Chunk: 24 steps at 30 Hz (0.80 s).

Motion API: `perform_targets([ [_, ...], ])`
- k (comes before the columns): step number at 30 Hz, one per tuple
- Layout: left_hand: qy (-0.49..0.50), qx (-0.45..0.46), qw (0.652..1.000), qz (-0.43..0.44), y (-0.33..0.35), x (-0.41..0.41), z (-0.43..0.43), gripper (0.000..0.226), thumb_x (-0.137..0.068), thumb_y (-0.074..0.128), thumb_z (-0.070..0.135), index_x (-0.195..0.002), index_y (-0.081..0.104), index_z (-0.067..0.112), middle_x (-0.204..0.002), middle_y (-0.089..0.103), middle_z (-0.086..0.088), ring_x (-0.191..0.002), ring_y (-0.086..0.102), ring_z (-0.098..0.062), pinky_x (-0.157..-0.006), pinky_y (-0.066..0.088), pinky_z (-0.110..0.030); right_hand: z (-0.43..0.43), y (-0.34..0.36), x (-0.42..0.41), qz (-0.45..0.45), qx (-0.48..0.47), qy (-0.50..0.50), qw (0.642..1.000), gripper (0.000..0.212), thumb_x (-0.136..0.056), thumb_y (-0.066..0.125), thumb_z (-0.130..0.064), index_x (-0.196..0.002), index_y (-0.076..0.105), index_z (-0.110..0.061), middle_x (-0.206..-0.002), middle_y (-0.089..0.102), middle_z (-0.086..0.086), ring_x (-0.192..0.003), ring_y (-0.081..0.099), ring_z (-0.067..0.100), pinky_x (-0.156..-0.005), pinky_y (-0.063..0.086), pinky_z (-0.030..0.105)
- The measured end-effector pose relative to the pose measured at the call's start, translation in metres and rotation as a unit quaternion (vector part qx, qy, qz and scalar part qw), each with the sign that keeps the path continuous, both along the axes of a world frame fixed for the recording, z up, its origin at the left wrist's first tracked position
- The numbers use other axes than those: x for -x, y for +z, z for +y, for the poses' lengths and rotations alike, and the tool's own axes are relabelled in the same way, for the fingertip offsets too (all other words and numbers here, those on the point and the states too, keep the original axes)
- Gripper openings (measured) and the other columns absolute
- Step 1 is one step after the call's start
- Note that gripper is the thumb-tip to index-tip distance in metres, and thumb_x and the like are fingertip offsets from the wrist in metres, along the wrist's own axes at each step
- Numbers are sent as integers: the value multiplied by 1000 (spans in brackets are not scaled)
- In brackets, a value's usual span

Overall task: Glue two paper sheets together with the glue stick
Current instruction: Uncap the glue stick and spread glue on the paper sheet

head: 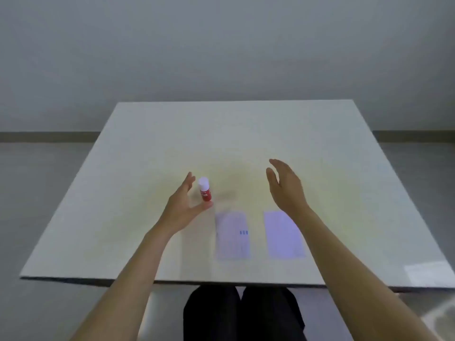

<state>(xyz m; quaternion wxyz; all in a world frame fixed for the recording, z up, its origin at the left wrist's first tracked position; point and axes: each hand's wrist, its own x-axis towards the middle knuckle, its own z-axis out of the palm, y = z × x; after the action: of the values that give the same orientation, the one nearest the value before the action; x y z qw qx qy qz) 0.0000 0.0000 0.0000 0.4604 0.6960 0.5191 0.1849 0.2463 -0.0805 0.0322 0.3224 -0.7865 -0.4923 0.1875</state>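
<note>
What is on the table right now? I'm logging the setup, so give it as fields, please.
surface: white table
glue stick: upright, red body, white cap on
paper sheets: two, flat, side by side, left sheet, right sheet
left hand: open, beside glue stick
right hand: open, above table
gluing: not started

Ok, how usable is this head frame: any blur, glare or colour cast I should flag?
Head view: soft all over, so the print on the glue stick and the left paper sheet is unreadable; both open hands, left hand and right hand, look smeared; the white table shows a yellowish cast mid-surface and a bright reflection near its right corner; wide-angle lens splays its edges.
</note>
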Motion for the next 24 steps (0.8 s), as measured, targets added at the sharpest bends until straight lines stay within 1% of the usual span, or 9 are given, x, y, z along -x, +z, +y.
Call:
perform_targets([
  [2,8,-14,997,-73,-15,-8,-2,81,-80,75,26,-147,31,21,-148,42,12,-138,38,-7,-112,31,-30,-7,-11,2,-3,-71,-4,997,40,-99,39,-24,-134,48,-6,-140,51,10,-131,44,24,-110,32,38],
  [5,17,-58,992,-107,-31,-15,-3,58,-81,72,24,-134,47,25,-113,63,14,-120,57,-12,-95,41,-24,-23,-19,12,9,-154,-5,988,39,-99,40,-25,-133,49,-8,-139,51,7,-130,45,22,-109,33,34],
  [8,59,-51,986,-144,-36,-14,-11,71,-82,71,24,-144,38,23,-122,65,3,-115,59,-15,-100,43,-32,-55,-23,25,28,-193,-1,981,37,-99,40,-26,-132,50,-12,-138,53,4,-129,45,19,-105,33,26],
  [10,85,-50,983,-156,-31,-16,-16,66,-81,71,21,-141,43,22,-121,67,-2,-112,61,-17,-100,44,-35,-75,-21,29,41,-193,-6,980,37,-99,40,-27,-132,51,-14,-137,53,2,-129,45,17,-101,30,21],
  [13,104,-75,976,-173,-22,-22,-24,23,-82,67,13,-99,67,28,-85,71,1,-82,65,-15,-83,48,-35,-93,-19,27,55,-188,-16,981,37,-99,40,-29,-131,51,-16,-135,54,0,-125,47,15,-97,32,21],
  [15,116,-108,974,-165,-18,-27,-26,11,-82,66,15,-77,66,24,-70,66,2,-66,60,-8,-72,45,-27,-95,-18,23,56,-185,-15,981,36,-98,43,-30,-130,52,-17,-133,55,-1,-118,53,15,-92,36,22],
  [17,120,-157,971,-135,-16,-29,-26,5,-82,67,17,-79,68,21,-69,65,3,-63,59,-6,-65,41,-17,-94,-17,22,62,-184,-7,981,34,-95,50,-27,-128,53,-18,-131,56,-1,-103,59,15,-84,40,22],
  [19,90,-210,968,-108,-9,-30,-30,16,-81,70,15,-96,72,19,-80,67,4,-73,62,-12,-64,41,-8,-89,-14,23,70,-176,-3,982,34,-92,56,-24,-126,55,-20,-124,59,-2,-88,61,14,-79,42,22],
  [24,-19,-349,936,-42,25,-40,-45,32,-75,77,12,-106,73,18,-88,62,3,-80,60,-16,-72,46,-23,-65,9,42,190,-99,23,976,52,-86,57,-49,-129,50,-20,-101,66,-1,-69,69,16,-61,52,25],
])
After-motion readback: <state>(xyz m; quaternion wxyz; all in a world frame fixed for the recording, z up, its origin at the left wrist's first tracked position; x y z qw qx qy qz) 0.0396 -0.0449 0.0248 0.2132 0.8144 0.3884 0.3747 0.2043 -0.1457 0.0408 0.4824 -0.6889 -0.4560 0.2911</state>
